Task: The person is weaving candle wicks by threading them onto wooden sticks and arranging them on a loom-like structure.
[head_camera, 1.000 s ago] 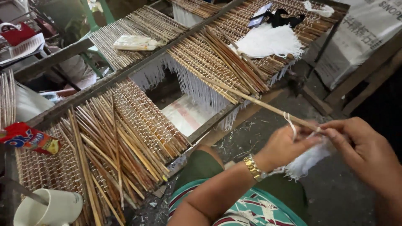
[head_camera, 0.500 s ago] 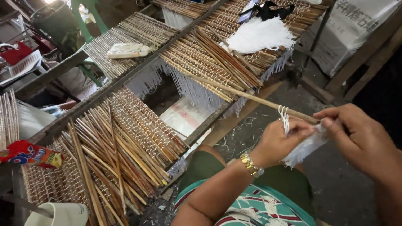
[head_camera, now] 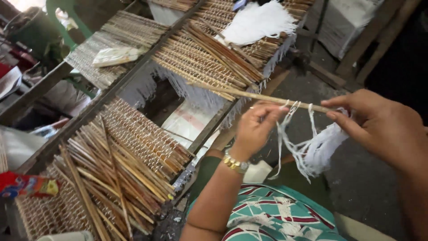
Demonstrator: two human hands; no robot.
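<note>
Workshop surroundings: a long wooden weaving frame (head_camera: 133,76) runs diagonally from the lower left corner to the upper right, over a grey concrete floor (head_camera: 356,187).

Work item: a thin, pale bamboo stick (head_camera: 249,94) is held level in the air off the frame's near edge, its far end resting over the upper woven mat (head_camera: 205,49). Loose white cotton threads (head_camera: 312,149) hang from the stick in a tangled bundle between the two hands.

Left hand (head_camera: 256,127): fingers curled closed, pinching the stick and a thread loop at the fingertips. A gold wristwatch (head_camera: 235,163) sits on the wrist.

Right hand (head_camera: 379,127): thumb and forefinger closed on the stick's near end; the remaining fingers are half bent over the thread bundle.

Frame contents: brown bamboo sticks (head_camera: 116,174) lie piled on the lower mat, more on the upper mat beside a white thread bundle (head_camera: 258,20). A red snack packet (head_camera: 26,185) lies at the frame's lower left edge.

Risk: the stick is supported mainly by two pinch grips. A loosened pinch probably lets the loops slide off the near end. Uneven pull on the tangled threads may snag or knot them.
</note>
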